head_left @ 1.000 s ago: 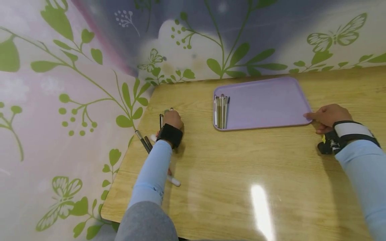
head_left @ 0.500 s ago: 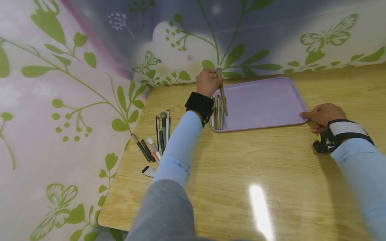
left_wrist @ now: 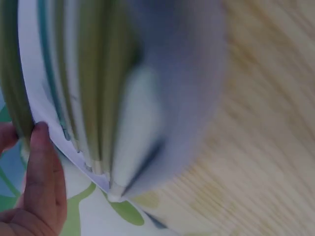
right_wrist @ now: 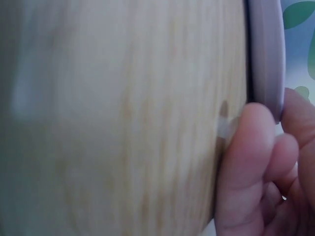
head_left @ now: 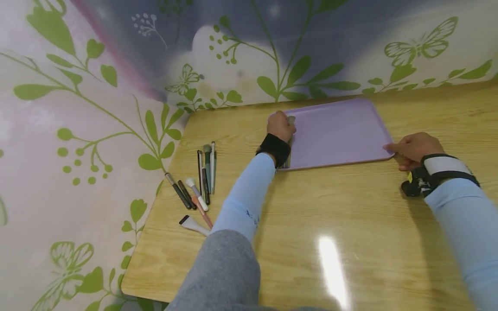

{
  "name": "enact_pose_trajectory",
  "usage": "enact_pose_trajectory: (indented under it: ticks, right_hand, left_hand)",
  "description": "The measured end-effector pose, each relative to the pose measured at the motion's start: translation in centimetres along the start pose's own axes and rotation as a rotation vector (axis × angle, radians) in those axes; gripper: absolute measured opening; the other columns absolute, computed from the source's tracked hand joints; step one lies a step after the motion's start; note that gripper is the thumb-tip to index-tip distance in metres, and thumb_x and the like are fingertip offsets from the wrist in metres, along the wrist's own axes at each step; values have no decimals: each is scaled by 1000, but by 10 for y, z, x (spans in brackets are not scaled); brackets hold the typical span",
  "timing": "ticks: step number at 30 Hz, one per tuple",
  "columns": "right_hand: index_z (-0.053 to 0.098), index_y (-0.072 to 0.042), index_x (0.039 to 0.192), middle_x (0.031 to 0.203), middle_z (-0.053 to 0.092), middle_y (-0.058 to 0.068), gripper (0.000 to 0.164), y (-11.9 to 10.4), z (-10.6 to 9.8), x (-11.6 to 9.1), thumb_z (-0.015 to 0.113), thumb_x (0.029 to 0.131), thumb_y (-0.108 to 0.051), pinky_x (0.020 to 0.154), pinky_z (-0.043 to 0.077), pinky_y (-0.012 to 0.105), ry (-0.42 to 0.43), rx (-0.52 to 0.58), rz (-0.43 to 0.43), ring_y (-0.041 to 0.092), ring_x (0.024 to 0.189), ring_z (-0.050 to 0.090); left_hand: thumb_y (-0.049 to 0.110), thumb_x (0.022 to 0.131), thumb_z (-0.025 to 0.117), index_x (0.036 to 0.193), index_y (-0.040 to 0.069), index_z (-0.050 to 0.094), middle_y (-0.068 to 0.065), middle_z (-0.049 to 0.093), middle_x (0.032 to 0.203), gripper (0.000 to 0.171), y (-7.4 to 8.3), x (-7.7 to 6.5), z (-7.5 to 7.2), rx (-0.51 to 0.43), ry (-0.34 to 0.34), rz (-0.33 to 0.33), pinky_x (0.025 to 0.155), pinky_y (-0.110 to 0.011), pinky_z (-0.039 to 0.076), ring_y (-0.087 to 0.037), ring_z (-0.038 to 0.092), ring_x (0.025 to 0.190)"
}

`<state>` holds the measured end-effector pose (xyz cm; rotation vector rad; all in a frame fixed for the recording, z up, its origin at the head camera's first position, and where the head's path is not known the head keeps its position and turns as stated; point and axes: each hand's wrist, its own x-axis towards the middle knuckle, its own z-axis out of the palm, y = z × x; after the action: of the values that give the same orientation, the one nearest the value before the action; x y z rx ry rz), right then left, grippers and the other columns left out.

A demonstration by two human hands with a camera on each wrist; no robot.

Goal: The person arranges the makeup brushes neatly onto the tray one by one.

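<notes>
My left hand (head_left: 279,126) pinches a makeup brush (left_wrist: 15,83) by its olive handle, over the left end of the lilac tray (head_left: 334,138). The fluffy tip of that brush points toward the wall in the head view. Under the hand, several makeup brushes (left_wrist: 91,93) lie side by side in the tray, with olive and white handles; hand and wrist hide most of them in the head view. At the tray's near right corner my right hand (head_left: 418,147) grips the rim, seen between the fingers in the right wrist view.
Several loose makeup brushes (head_left: 206,172) lie on the wooden table (head_left: 303,224) to the left. A flat white brush (head_left: 193,225) and a pink one (head_left: 202,211) are nearest the left forearm. A patterned wall (head_left: 233,56) borders the table's back and left.
From the loose brushes, my left hand has carried a brush right to the tray, then lowered it beside the others. My right hand stays at the tray's corner.
</notes>
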<state>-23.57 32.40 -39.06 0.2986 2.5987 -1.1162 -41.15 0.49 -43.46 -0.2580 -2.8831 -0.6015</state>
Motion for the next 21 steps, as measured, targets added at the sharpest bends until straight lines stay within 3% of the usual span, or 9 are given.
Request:
enact_pose_trajectory:
  ticks: [2,4,7,8,10,13,16,18,21]
  right_hand:
    - [52,-3,78,46,49,-1,58,0,-1,0,55,66,-59,51,49,34,-2,-1,3,17,49,60]
    - [51,-3,78,46,46,-1,58,0,-2,0,54,67,-59,52,49,34,-12,0,6,18,50,60]
    - [52,-2,81,47,47,-1,59,0,-4,0,54,68,-59,52,49,33,-13,-6,-3,18,50,60]
    - [52,-1,82,47,48,0,59,0,-4,-1,54,68,-58,52,49,33,-11,-7,-6,18,50,60]
    - [52,0,83,48,50,0,61,0,-5,-2,54,68,-59,52,49,34,-8,-6,-13,18,49,60]
    - [52,0,82,48,52,0,59,-1,-7,-4,54,69,-58,51,49,33,-1,-9,-13,18,49,60]
    - [51,-2,77,48,51,-1,55,-2,-7,-6,53,70,-57,51,49,33,10,-12,-14,18,49,60]
    - [50,-3,77,48,51,-1,53,-3,-5,-6,54,70,-56,51,49,34,14,3,-11,17,48,60]
    - [48,-3,76,47,49,-2,54,-5,-1,-5,55,69,-56,51,49,34,20,21,-14,17,47,59]
  left_hand:
    - [29,63,61,82,11,52,-4,57,79,27,9,-9,-11,38,-33,-37,56,-26,43,-18,55,69]
    - [25,66,61,89,7,53,-9,59,86,31,22,-21,-33,84,-149,-88,61,-29,46,-22,58,76]
    - [21,69,60,92,5,55,-10,60,90,29,39,-37,-62,110,-262,-96,66,-31,47,-23,58,80]
    - [21,69,59,89,6,56,-8,61,88,25,35,-35,-59,116,-281,-69,64,-31,47,-21,58,78]
    - [18,68,55,68,9,56,-3,58,69,9,25,-27,-45,118,-246,6,53,-28,45,-17,55,61]
    - [15,63,55,46,16,41,4,40,47,22,3,-7,-16,107,-207,70,39,-26,34,-12,38,43]
    - [14,59,57,46,18,35,6,31,47,25,-12,-3,-18,89,-203,75,39,-26,29,-12,31,44]
    - [13,63,60,53,13,43,2,36,54,20,-13,-17,-48,96,-253,6,46,-29,35,-15,36,51]
    - [10,64,57,58,7,49,-4,47,61,11,-25,-40,-98,155,-264,-81,51,-32,41,-18,45,57]
